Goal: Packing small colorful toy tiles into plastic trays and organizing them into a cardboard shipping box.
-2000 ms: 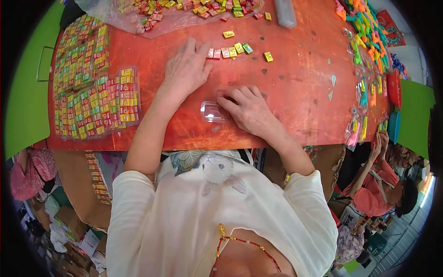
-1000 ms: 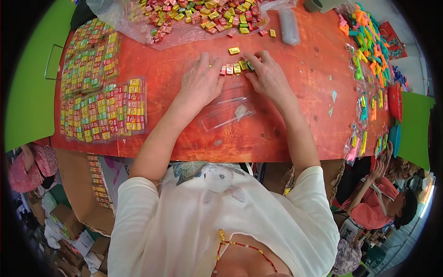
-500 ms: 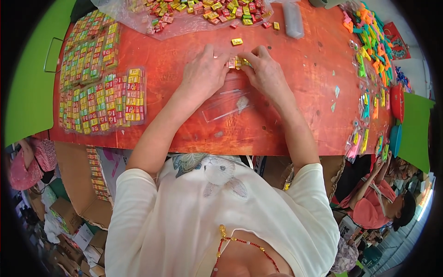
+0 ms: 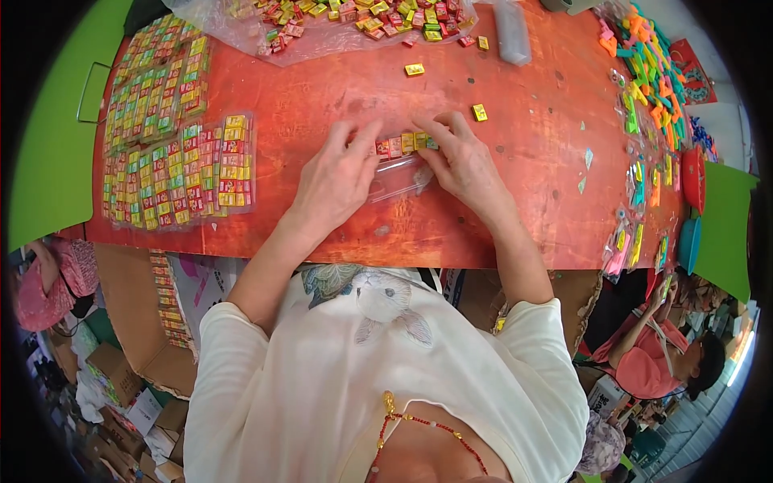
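Note:
A short row of small red, pink, yellow and green candy-like boxes (image 4: 396, 147) lies between my hands, at the far edge of a clear plastic tray (image 4: 390, 183). My left hand (image 4: 336, 171) presses the row's left end with curled fingers. At the right end, the thumb and fingers of my right hand (image 4: 465, 158) pinch the row, partly hiding the last box. A loose yellow box (image 4: 480, 112) lies just beyond my right hand. Another yellow box (image 4: 414, 70) sits farther off, ahead of the row.
Filled clear packs of small boxes (image 4: 165, 173) cover the table's left side. A plastic sheet (image 4: 241, 36) holds a heap of loose boxes at the back. A translucent container (image 4: 512, 34) stands beside it. Colourful plastic toys (image 4: 644, 64) line the right edge, where another person (image 4: 652, 354) sits.
Both hands and the row have come nearer to me, down to the tray's far edge. A yellow box now lies to the right, where the table was bare.

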`<action>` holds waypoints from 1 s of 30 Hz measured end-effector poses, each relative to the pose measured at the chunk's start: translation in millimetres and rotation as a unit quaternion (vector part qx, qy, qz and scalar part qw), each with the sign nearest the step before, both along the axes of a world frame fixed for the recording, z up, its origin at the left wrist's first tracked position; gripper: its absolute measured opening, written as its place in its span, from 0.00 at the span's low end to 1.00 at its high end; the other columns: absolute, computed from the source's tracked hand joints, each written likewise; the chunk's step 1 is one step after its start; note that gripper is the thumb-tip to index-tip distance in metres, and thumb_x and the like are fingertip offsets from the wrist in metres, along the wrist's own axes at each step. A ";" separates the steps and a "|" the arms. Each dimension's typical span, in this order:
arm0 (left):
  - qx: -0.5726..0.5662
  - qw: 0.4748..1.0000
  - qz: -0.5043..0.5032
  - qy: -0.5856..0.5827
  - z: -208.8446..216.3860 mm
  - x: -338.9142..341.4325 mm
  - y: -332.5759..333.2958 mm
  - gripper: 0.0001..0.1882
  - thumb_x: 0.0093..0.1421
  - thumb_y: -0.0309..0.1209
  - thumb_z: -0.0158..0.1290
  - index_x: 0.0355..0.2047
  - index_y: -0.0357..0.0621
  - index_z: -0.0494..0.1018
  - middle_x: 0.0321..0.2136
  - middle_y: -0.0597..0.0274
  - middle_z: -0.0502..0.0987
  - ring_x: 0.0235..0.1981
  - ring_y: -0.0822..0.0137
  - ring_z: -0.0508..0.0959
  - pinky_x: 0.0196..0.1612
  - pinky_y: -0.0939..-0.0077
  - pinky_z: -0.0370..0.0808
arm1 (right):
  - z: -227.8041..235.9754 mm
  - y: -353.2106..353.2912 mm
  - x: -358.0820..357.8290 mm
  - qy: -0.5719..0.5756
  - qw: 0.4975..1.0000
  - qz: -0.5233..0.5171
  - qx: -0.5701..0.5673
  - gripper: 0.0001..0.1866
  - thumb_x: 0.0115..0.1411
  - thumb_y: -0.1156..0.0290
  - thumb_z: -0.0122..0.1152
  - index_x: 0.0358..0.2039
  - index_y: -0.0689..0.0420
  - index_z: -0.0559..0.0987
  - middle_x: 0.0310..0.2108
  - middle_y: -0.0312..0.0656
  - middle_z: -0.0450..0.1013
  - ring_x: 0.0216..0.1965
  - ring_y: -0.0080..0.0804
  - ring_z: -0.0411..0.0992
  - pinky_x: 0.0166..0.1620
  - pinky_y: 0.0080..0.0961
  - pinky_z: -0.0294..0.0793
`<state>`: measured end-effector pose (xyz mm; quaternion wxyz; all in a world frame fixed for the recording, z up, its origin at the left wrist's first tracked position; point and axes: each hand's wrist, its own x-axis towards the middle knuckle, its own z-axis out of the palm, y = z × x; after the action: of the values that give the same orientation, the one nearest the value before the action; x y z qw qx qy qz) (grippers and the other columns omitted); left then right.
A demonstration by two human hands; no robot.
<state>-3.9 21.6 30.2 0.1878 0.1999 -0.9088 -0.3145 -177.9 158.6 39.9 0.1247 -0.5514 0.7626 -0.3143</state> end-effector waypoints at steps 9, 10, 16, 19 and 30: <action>-0.131 0.991 0.028 -0.016 -18.9 14.9 -1.7 0.25 0.60 0.30 0.55 0.58 0.42 0.69 0.55 0.49 0.69 0.56 0.50 0.69 0.54 0.54 0.66 | -1.4 -4.5 8.3 0.066 0.998 0.007 0.000 0.16 0.58 0.75 0.62 0.48 0.54 0.78 0.38 0.45 0.70 0.38 0.46 0.75 0.39 0.38 0.77; -0.155 0.988 0.016 -0.024 -19.7 15.6 0.4 0.25 0.60 0.30 0.54 0.59 0.41 0.69 0.57 0.49 0.68 0.59 0.49 0.67 0.57 0.54 0.63 | -4.5 -5.9 9.3 0.066 0.998 0.009 0.000 0.16 0.58 0.75 0.62 0.48 0.54 0.78 0.38 0.45 0.70 0.38 0.46 0.75 0.39 0.38 0.77; -0.180 0.981 -0.005 -0.066 -35.0 21.8 7.9 0.29 0.60 0.33 0.55 0.61 0.40 0.67 0.63 0.51 0.65 0.66 0.52 0.61 0.61 0.43 0.58 | -13.7 -8.0 7.8 0.136 0.990 0.042 -0.027 0.16 0.55 0.76 0.62 0.45 0.53 0.79 0.35 0.43 0.71 0.37 0.42 0.73 0.40 0.36 0.75; -0.186 0.979 -0.011 -0.077 -32.9 21.8 4.9 0.30 0.60 0.34 0.56 0.62 0.39 0.66 0.64 0.52 0.64 0.68 0.52 0.60 0.62 0.39 0.56 | -14.2 -7.3 6.6 0.137 0.989 0.049 -0.033 0.20 0.52 0.77 0.63 0.47 0.53 0.79 0.37 0.43 0.71 0.38 0.41 0.73 0.41 0.36 0.75; -0.163 0.976 -0.038 -0.139 -30.4 29.8 10.0 0.46 0.58 0.51 0.57 0.69 0.39 0.53 0.70 0.50 0.52 0.72 0.50 0.49 0.65 0.29 0.46 | -7.1 6.1 22.0 0.265 0.962 0.059 0.032 0.26 0.51 0.78 0.60 0.54 0.55 0.75 0.43 0.42 0.71 0.45 0.41 0.70 0.44 0.35 0.69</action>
<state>25.9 31.6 -0.1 0.0781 0.1734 -0.9720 -0.1380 -155.9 164.7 32.8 -0.0458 -0.6551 0.7439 -0.1240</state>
